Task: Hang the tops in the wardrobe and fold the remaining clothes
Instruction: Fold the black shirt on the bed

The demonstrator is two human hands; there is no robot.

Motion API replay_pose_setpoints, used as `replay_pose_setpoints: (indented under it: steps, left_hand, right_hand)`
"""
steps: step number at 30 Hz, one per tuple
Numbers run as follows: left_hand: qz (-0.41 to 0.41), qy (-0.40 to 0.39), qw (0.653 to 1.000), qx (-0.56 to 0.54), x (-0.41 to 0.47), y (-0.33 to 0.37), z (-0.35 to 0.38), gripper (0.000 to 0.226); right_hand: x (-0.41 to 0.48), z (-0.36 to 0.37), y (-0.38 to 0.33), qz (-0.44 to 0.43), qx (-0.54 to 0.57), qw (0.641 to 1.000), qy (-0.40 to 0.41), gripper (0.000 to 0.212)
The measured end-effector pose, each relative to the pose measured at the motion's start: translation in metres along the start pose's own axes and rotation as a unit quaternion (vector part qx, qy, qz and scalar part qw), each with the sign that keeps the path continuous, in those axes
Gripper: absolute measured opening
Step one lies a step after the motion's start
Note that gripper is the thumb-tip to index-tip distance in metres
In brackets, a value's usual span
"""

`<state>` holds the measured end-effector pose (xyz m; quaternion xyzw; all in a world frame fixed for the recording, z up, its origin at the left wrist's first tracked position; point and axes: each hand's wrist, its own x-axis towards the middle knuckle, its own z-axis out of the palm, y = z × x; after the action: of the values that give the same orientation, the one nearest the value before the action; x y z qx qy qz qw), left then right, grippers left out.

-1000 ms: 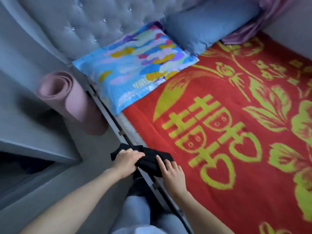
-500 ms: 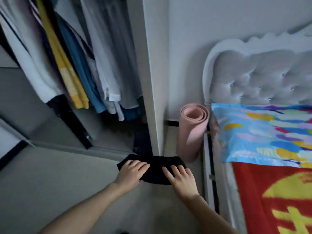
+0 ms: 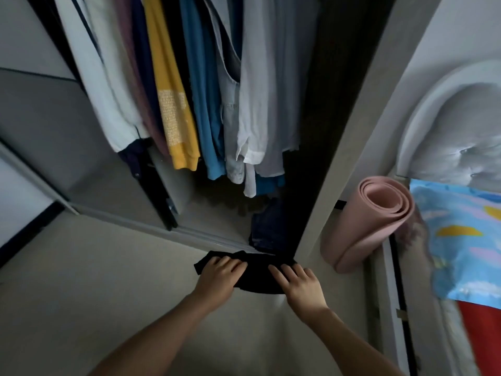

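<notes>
I hold one folded black garment (image 3: 257,276) in the air, low in front of the wardrobe (image 3: 341,147), just short of its open bottom corner. My left hand (image 3: 219,276) covers the garment's left end and my right hand (image 3: 301,287) its right end. The fingers of both lie across the top. My thumbs are hidden beneath, so I judge that I pinch the cloth between fingers and thumbs rather than see it.

The step in hand looks like putting away a folded piece, not hanging one. Inside the wardrobe, on its floor by the right wall, sits one dark pile of folded clothes (image 3: 267,229). That seems the likely place for this piece. The next move calls for reaching forward and down past the sliding-door track. I would need to keep the fold flat and set the garment squarely on the pile so it does not slump open.

Hanging tops (image 3: 252,104) fill the wardrobe above. I count at least seven, one of them yellow (image 3: 173,104), but they are packed too close for a sure count. To the right of the wardrobe stands one rolled pink mat (image 3: 374,223). Beyond the mat lies one bright patterned pillow (image 3: 461,240) at the foot of one padded headboard (image 3: 461,126).
</notes>
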<state>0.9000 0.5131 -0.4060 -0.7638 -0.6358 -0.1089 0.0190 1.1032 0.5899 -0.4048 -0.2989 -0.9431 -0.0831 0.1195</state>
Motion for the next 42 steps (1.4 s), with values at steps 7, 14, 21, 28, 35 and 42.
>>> replay_pose_setpoints:
  steps: [7,14,21,28,35,42]
  left_hand:
    - [-0.023,-0.052,0.998,-0.011,0.016,-0.051,0.04,0.061]
    - [-0.038,-0.08,0.996,0.002,0.068,-0.135,0.082,0.064]
    - [-0.028,-0.11,0.993,0.022,0.081,-0.215,0.197,0.062]
    - [0.023,-0.092,0.992,0.079,0.09,-0.325,0.381,0.064]
    - [0.08,0.075,0.977,0.182,0.153,-0.449,0.5,0.041]
    - [-0.061,0.068,0.975,0.2,0.287,-0.496,0.548,0.066]
  right_hand:
    - [0.045,0.052,0.0,-0.013,0.025,0.996,-0.089,0.05]
    - [0.123,0.132,0.011,0.021,0.085,0.987,-0.133,0.077]
    - [0.165,0.269,0.004,0.008,0.1,0.981,-0.167,0.077]
    - [0.203,0.473,-0.002,-0.047,0.054,0.989,-0.128,0.056]
    - [0.302,0.625,0.031,-0.092,-0.061,0.992,0.055,0.053]
    - [0.393,0.666,0.112,0.095,-0.154,0.984,0.009,0.095]
